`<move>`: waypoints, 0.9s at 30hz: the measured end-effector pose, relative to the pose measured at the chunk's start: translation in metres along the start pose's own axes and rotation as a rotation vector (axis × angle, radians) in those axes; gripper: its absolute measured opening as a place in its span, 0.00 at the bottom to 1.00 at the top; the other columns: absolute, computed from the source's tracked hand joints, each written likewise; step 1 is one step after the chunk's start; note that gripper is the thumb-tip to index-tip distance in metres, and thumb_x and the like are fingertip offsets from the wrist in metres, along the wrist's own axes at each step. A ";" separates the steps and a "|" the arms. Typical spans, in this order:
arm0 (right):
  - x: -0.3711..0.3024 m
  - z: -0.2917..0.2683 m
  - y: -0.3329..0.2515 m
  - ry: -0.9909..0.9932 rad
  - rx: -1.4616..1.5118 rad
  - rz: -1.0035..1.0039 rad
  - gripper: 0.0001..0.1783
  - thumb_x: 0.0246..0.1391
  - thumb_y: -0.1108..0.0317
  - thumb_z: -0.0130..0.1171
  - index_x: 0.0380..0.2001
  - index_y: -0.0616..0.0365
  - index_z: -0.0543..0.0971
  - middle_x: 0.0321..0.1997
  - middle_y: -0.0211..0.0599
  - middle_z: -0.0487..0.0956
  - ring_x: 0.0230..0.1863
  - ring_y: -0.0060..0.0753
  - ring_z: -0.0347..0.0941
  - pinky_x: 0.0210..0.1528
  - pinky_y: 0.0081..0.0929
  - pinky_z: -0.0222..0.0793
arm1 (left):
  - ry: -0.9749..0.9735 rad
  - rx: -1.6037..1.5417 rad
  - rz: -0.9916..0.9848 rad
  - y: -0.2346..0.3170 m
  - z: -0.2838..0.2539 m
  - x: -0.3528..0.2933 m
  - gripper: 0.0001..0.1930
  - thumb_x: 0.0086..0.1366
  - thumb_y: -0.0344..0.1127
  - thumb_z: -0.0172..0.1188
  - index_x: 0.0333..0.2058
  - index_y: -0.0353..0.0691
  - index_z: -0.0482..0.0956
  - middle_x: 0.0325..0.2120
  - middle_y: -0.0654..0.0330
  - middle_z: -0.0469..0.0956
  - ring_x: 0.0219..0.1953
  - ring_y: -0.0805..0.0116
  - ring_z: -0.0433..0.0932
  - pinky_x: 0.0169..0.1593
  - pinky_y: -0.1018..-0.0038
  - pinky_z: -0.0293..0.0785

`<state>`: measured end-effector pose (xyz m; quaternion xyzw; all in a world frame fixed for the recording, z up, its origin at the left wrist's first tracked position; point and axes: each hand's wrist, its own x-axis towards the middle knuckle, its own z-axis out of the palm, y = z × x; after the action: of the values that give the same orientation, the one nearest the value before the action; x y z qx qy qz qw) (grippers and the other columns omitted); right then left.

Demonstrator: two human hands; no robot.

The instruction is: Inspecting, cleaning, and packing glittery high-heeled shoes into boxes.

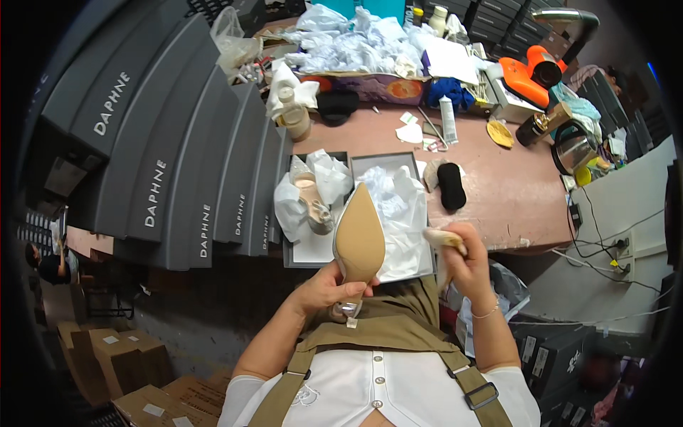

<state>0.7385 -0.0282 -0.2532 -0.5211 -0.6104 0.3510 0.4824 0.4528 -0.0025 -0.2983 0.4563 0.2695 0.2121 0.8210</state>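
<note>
In my left hand (320,290) is a pointed shoe (361,238), its smooth tan sole turned up and its toe pointing away from me. My fingers and thumb wrap its narrow heel end, and a clear-looking heel shows below them. A crumpled off-white cloth (447,240) is pinched in my right hand (467,265), apart from the shoe and to its right. Beyond the shoe, an open grey shoe box (428,249) lies at the table's near edge. Its left part holds the matching shoe (309,193) among white tissue paper (331,176); more tissue fills the right part.
Grey shoe boxes (171,149) are stacked high at the left. A black oval pad (451,186) rests on the pinkish table (509,192). Farther back are a bottle (293,117), a white tube (447,119), a kettle (573,148) and a heap of tissue (356,43).
</note>
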 end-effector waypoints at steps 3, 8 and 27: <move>-0.003 0.039 -0.016 -0.345 -0.363 -0.593 0.15 0.47 0.75 0.58 0.41 0.53 0.77 0.33 0.38 0.76 0.27 0.39 0.74 0.25 0.31 0.72 | -0.029 0.116 -0.103 -0.007 0.021 -0.007 0.17 0.64 0.35 0.60 0.49 0.37 0.71 0.40 0.64 0.75 0.40 0.76 0.74 0.44 0.77 0.72; 0.026 0.063 0.017 -0.258 -0.531 -0.454 0.07 0.46 0.67 0.58 0.30 0.52 0.72 0.25 0.33 0.68 0.23 0.35 0.73 0.20 0.30 0.69 | -0.030 -0.012 -0.176 -0.031 0.038 -0.020 0.12 0.65 0.32 0.58 0.45 0.35 0.74 0.36 0.66 0.75 0.35 0.80 0.73 0.38 0.80 0.70; 0.047 0.025 0.029 0.065 -0.225 -0.129 0.08 0.52 0.70 0.58 0.37 0.59 0.76 0.32 0.44 0.74 0.32 0.46 0.73 0.34 0.32 0.69 | 0.187 0.202 -0.200 -0.012 0.027 -0.013 0.14 0.62 0.34 0.59 0.44 0.35 0.74 0.38 0.62 0.77 0.38 0.75 0.76 0.42 0.78 0.72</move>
<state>0.7235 0.0255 -0.2774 -0.5425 -0.6622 0.2314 0.4622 0.4608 -0.0336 -0.2940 0.4857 0.4087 0.1427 0.7594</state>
